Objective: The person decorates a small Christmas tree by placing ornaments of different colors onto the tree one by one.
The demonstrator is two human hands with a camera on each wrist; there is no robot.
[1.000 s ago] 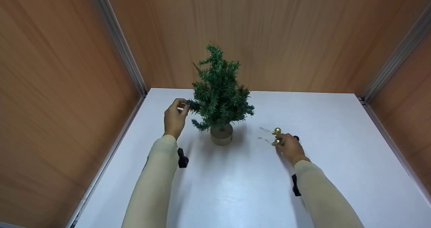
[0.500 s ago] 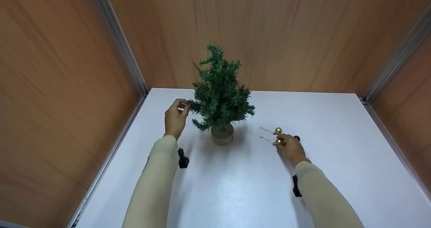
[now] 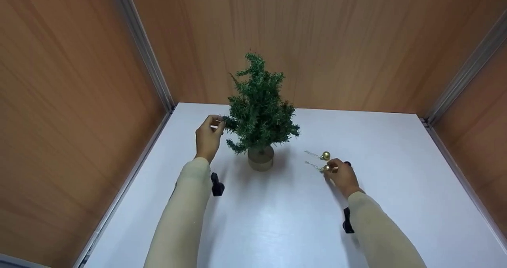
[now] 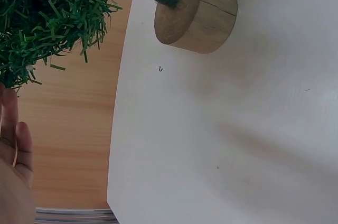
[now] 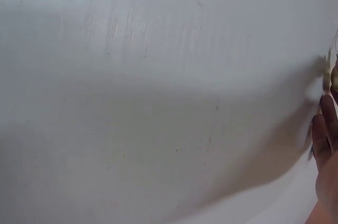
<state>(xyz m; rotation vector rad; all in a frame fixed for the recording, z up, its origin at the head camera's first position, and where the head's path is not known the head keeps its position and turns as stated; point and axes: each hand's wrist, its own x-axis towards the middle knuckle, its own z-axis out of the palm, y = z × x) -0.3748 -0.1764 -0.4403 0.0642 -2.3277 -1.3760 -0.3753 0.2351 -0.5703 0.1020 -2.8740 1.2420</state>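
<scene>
A small green artificial Christmas tree (image 3: 259,113) stands upright on a round wooden base (image 3: 260,160); the base is large in the left wrist view. My left hand (image 3: 207,138) pinches the tip of a low branch on the tree's left side. To the right of the tree, my right hand (image 3: 344,177) pinches a gold bauble (image 3: 326,168) at the table surface, its string loop trailing left. Just behind it lies a second gold bauble (image 3: 325,155), also with a string loop. Only the fingers and part of a bauble (image 5: 335,80) appear at the right wrist view's edge.
The white table (image 3: 253,216) is enclosed by wood-grain panels (image 3: 332,46) at the back and sides, with metal corner rails (image 3: 144,46). A small dark round thing (image 3: 347,163) shows behind my right hand, its kind unclear. Black straps hang beneath both wrists.
</scene>
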